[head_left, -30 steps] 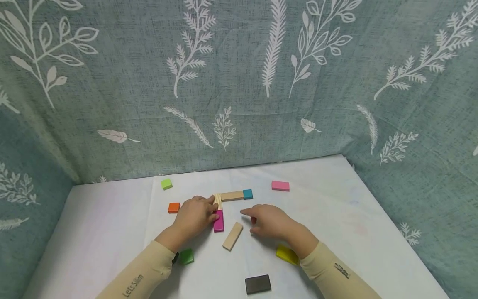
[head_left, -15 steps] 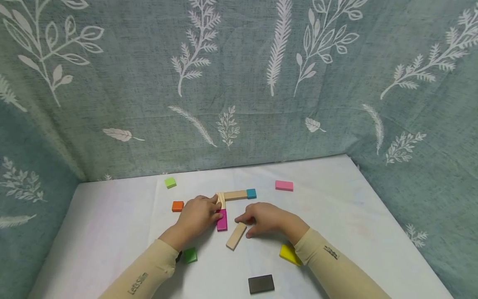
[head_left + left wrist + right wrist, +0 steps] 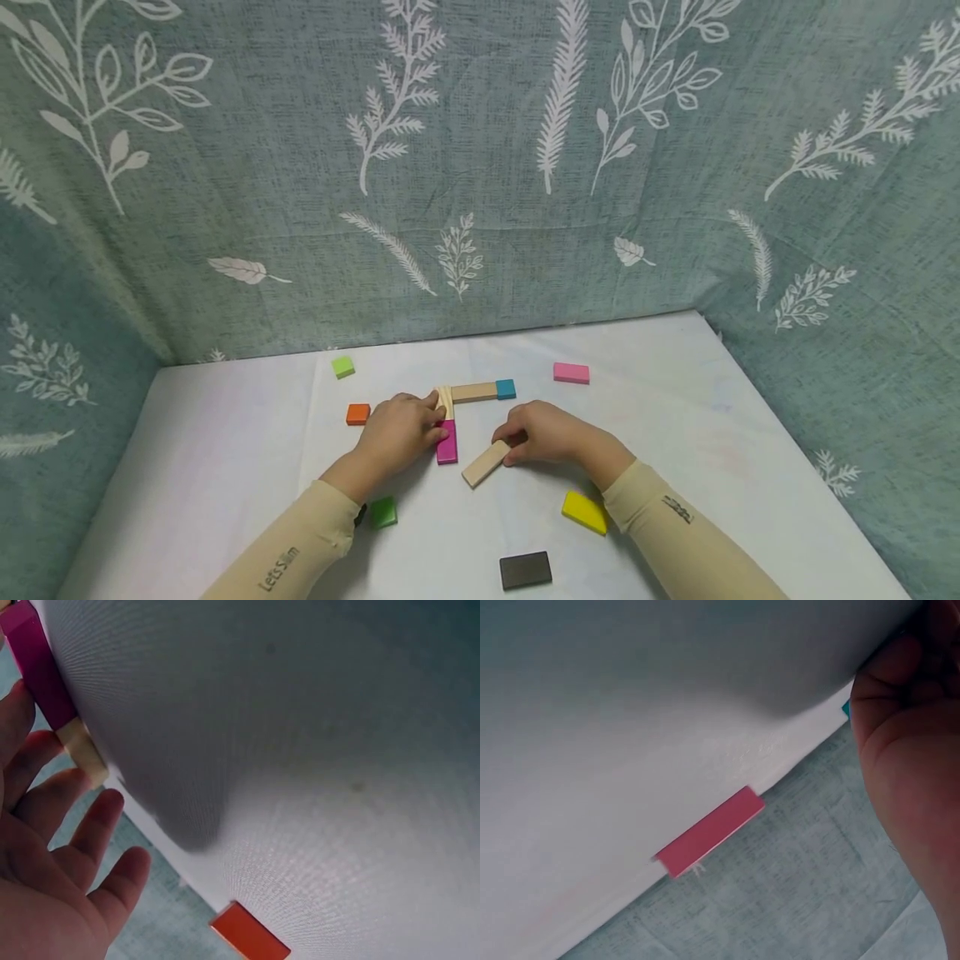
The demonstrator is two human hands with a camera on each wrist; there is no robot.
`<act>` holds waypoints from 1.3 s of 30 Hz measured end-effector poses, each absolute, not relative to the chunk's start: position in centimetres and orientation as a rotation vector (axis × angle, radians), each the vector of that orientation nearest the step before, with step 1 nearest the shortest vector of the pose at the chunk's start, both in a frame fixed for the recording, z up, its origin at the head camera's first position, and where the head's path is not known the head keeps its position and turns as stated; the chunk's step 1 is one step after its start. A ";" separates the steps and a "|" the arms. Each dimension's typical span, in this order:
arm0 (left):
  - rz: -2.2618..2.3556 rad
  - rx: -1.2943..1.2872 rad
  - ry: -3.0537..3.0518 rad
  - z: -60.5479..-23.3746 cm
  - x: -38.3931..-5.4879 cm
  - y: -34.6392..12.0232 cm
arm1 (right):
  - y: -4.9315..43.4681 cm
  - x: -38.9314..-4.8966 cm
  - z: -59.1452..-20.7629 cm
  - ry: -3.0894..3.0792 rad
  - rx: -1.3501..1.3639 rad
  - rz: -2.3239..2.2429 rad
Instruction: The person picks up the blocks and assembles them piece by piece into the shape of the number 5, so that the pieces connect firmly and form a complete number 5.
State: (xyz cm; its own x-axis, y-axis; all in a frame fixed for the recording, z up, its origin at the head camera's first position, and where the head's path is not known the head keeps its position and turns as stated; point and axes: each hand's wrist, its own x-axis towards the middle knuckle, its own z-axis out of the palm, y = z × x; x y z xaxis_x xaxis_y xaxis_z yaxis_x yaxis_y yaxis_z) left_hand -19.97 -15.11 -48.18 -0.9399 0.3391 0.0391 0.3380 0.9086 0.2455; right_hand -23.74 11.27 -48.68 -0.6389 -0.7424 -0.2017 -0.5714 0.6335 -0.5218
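A plain wooden block [image 3: 486, 463] lies slanted in the middle of the white table, its upper right end pinched between the thumb and fingers of my right hand [image 3: 551, 433]. To its left, my left hand [image 3: 397, 429] touches the left side of a magenta block [image 3: 447, 442] and a pale wooden block [image 3: 446, 403] standing end to end. In the left wrist view, the relaxed fingers [image 3: 101, 817] lie along the magenta block [image 3: 41, 667] and the pale block [image 3: 82, 752]. From the pale block's top, another wooden block [image 3: 474, 392] runs right to a teal block [image 3: 506, 389].
Around the hands lie a lime block [image 3: 342, 367], an orange block [image 3: 357, 414], a green block [image 3: 384, 512], a black block [image 3: 526, 571], a yellow block [image 3: 584, 512] and a pink block [image 3: 572, 373]. A leaf-patterned curtain [image 3: 480, 167] hangs behind the table.
My right hand has reached the loose wooden block, taken hold of its upper end and turned it to a flatter slant. The left hand has stayed at the magenta and pale blocks.
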 end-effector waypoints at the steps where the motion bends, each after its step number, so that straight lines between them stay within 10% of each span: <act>1: 0.394 0.544 3.061 -48.1 -20.0 -15.1 | 11.4 -23.8 -48.8 2.462 -1.037 -0.588; 39: 0.377 0.503 3.043 -48.1 -19.7 -15.0 | 11.1 -23.1 -49.1 2.578 -0.902 -0.601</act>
State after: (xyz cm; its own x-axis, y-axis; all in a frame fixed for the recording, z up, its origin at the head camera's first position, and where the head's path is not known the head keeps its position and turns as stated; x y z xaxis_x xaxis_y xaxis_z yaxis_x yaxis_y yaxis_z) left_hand -19.70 -14.99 -48.06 -0.9471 0.3210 0.0055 0.3127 0.9183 0.2429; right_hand -23.11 11.10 -49.10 -0.7394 -0.6496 -0.1769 -0.5043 0.7084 -0.4937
